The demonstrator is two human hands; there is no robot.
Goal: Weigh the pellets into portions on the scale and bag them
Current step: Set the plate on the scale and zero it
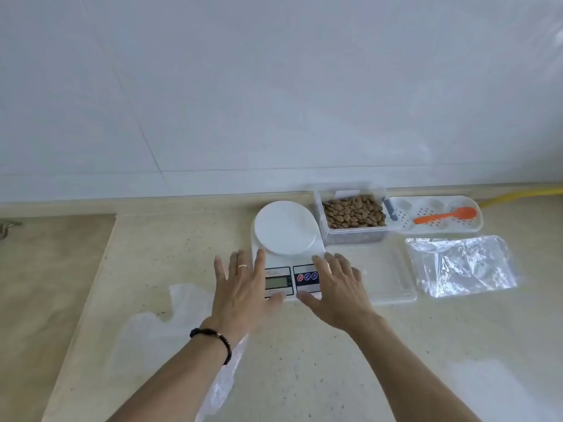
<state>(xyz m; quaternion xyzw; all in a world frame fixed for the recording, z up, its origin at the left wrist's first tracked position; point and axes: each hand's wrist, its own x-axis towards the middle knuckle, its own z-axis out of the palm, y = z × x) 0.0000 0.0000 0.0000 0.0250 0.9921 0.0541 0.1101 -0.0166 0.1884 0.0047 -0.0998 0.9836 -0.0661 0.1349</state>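
A white kitchen scale [285,228] with a round bare platform stands on the beige counter near the wall. Its display and buttons face me. My left hand [240,287] lies flat with spread fingers at the scale's front left corner. At the front right corner is my right hand [335,287], also with straight fingers. Neither hand holds anything. Brown pellets [354,215] fill a clear plastic box to the right of the scale. An orange spoon [444,216] lies in a white perforated tray [475,229]. Clear plastic bags [461,264] lie flat at the right.
A clear shallow lid or tray [393,278] lies between the scale and the bags. Thin clear plastic gloves [185,300] lie on the counter under my left forearm. The white tiled wall rises right behind the scale. The counter steps down at the left edge [100,269].
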